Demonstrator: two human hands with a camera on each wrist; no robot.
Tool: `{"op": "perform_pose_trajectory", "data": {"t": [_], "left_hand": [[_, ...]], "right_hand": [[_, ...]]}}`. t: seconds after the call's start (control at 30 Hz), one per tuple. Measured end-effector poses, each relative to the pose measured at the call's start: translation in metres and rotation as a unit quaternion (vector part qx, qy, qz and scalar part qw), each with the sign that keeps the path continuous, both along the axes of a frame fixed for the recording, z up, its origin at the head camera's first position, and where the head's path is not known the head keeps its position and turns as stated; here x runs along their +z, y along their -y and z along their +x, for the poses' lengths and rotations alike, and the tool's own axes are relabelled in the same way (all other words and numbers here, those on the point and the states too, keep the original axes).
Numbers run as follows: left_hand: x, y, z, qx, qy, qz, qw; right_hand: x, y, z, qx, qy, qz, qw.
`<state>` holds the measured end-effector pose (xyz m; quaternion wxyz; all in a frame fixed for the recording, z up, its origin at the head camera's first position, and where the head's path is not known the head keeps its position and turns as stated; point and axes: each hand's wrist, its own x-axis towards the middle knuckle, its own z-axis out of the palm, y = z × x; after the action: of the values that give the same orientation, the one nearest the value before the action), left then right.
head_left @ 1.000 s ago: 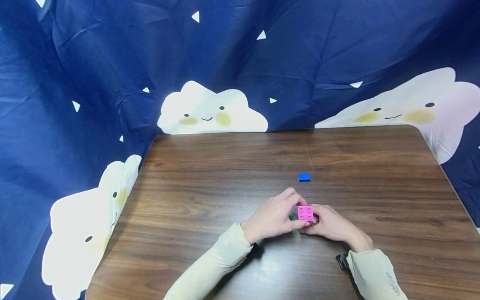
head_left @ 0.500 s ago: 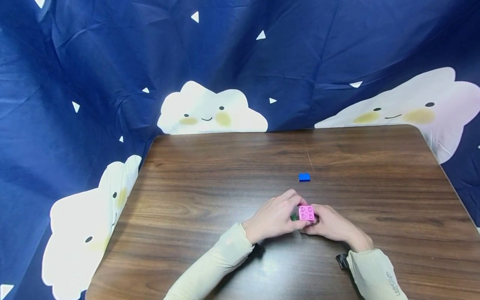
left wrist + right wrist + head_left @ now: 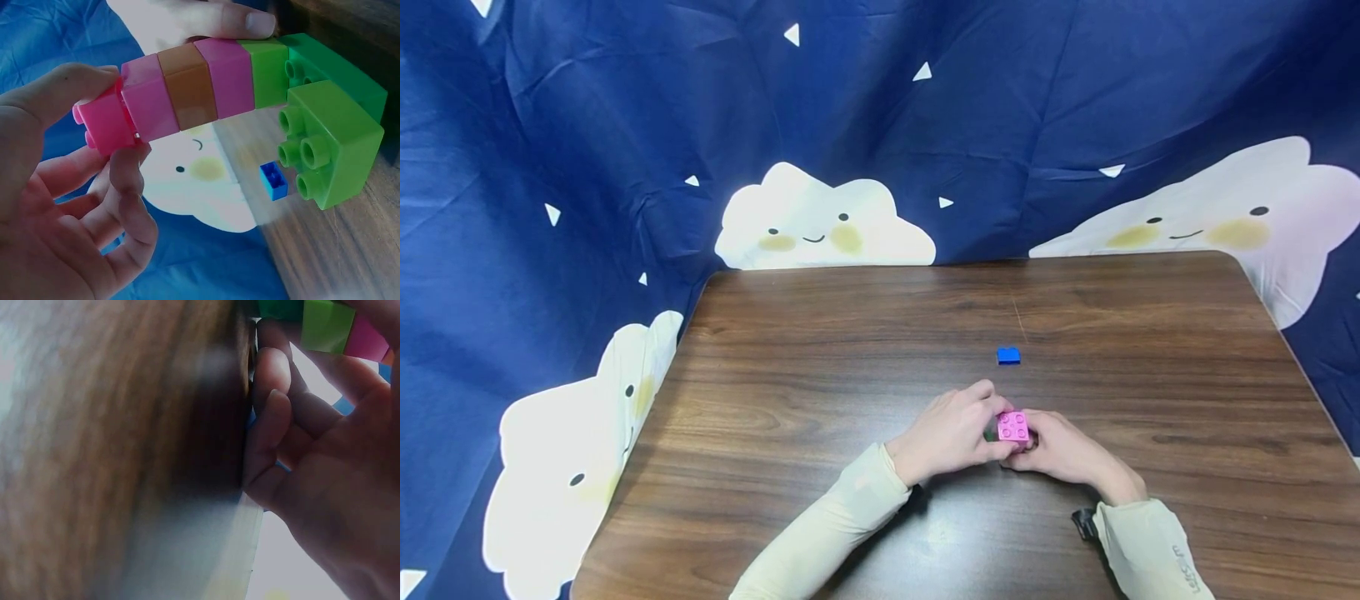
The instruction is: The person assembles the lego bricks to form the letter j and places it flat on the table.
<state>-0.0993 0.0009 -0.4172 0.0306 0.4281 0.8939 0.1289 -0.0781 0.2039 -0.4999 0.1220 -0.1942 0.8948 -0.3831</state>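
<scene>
My left hand (image 3: 951, 435) pinches a bright pink toy brick (image 3: 106, 122) between thumb and fingers, at the top of a tower. A thin gap shows between this brick and the pink brick (image 3: 150, 97) under it. Below come an orange-brown brick (image 3: 187, 86), another pink brick (image 3: 225, 78) and a lime brick (image 3: 270, 72) on a dark green base brick (image 3: 344, 72). A second lime brick (image 3: 350, 144) with bare studs sits on the same base. My right hand (image 3: 1071, 450) holds the tower from the right, thumb along its lower bricks in the left wrist view.
A small blue brick (image 3: 1008, 356) lies on the wooden table (image 3: 820, 367) beyond the hands. Behind the table's far edge hangs a dark blue curtain (image 3: 865, 100) with white clouds. A black strap (image 3: 1084, 523) shows at the right wrist.
The pink top brick and my left hand have shifted very slightly to the right. My right hand stays in place, as does the blue brick.
</scene>
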Motion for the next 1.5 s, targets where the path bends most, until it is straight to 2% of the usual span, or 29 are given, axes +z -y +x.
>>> {"op": "perform_pose_trajectory", "data": {"t": [0.23,0.63,0.9,1.1,1.37,1.5], "left_hand": [[0.001,0.002,-0.001,-0.014,-0.034,-0.026,0.9990],[0.010,-0.003,-0.003,-0.020,-0.034,-0.066,0.9970],[0.017,-0.008,0.000,-0.036,-0.081,-0.102,0.9908],[0.020,-0.011,0.002,-0.034,-0.093,-0.122,0.9875],[0.023,-0.015,0.005,-0.028,-0.112,-0.153,0.9814],[0.025,-0.018,0.005,-0.023,-0.107,-0.165,0.9801]], "right_hand": [[-0.001,0.001,0.000,0.006,-0.005,-0.007,0.9999],[0.000,0.002,-0.001,0.003,-0.007,0.001,1.0000],[-0.002,0.001,-0.001,0.009,-0.026,-0.006,0.9996],[-0.001,0.001,0.002,0.010,-0.033,-0.013,0.9993],[-0.007,0.002,0.003,0.011,-0.040,-0.031,0.9987],[-0.009,0.001,0.002,0.005,-0.044,-0.029,0.9986]]}}
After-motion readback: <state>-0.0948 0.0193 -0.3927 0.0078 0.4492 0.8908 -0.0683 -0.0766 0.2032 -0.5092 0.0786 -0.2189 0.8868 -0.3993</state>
